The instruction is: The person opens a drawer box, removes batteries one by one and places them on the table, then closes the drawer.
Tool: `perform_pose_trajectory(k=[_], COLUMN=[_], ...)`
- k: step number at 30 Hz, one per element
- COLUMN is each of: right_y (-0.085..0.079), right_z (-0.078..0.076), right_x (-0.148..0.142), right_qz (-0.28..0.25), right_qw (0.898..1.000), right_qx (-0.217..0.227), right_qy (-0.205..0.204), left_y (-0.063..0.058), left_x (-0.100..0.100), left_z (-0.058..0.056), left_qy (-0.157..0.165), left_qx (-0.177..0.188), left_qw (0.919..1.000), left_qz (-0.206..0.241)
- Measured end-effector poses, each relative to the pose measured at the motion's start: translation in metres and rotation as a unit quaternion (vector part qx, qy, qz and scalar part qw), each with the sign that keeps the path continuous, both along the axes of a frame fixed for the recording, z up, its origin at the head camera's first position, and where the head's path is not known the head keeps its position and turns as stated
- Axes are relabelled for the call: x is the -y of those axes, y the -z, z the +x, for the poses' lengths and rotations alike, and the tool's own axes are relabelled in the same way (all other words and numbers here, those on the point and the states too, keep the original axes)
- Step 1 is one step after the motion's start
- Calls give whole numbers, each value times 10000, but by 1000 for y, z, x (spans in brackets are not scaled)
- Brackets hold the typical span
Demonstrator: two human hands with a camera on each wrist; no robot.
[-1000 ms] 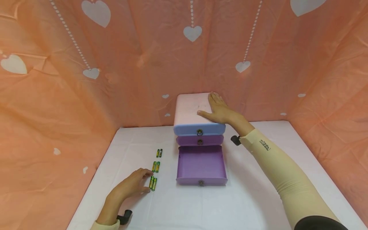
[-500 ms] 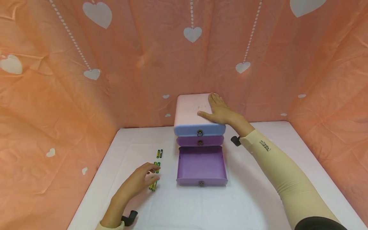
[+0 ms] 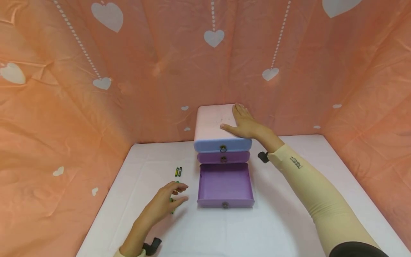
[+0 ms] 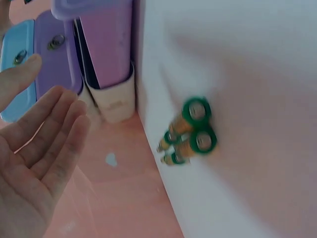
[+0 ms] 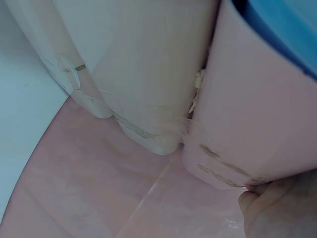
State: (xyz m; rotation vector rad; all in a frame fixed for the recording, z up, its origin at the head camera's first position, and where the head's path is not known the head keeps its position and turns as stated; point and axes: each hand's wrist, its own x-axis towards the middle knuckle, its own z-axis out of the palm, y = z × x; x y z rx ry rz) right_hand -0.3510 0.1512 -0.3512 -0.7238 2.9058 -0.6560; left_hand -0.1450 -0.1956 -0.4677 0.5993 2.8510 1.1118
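My left hand [image 3: 162,205] is over the table left of the drawer unit, thumb and fingers apart, holding nothing. In the left wrist view its fingers [image 4: 54,134] are nearly straight. Behind and beneath it lie small green-and-yellow batteries [image 3: 172,211], partly hidden; a farther pair of batteries [image 3: 178,172] shows fully. The left wrist view shows batteries [image 4: 197,113] lying side by side, apart from the hand. My right hand [image 3: 244,123] rests flat with spread fingers on the pink top of the drawer unit [image 3: 212,121]. The lowest purple drawer [image 3: 224,184] is pulled out.
Above the pulled-out drawer are a purple drawer front [image 3: 208,157] and a blue one [image 3: 208,145], both with ring pulls. An orange curtain [image 3: 160,89] with white hearts stands behind and beside the white table [image 3: 273,228].
My left hand has moved right and slightly away from me, from beside the nearest batteries toward the open drawer, covering more of the batteries. The right hand stays on the unit's top.
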Motion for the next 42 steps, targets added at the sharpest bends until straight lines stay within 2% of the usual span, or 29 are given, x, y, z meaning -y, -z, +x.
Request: perform_pose_trajectory(k=[6,17,26,34,42], right_y=[0,0,2,3,2], right_z=[-2,-3,-5,-4,-4], right_x=[0,0,0,-1,-1], right_qz=[29,5,18,56,50], right_qw=[10000,10000,10000,10000,10000], right_qx=[3,49,-6,-6,11], right_qy=[-4,-34,-20,-26,-7], left_y=[3,4,7,8,15], left_x=[-15,-36,-52,-64,-74], left_z=[1,8,16,24,26], left_qy=[130,199,423,574,711], left_qx=[-228,-247,149,682,1112], left_qw=[9989,9956,9920,9904,9862], left_qz=[394,886,1183,1057,1000])
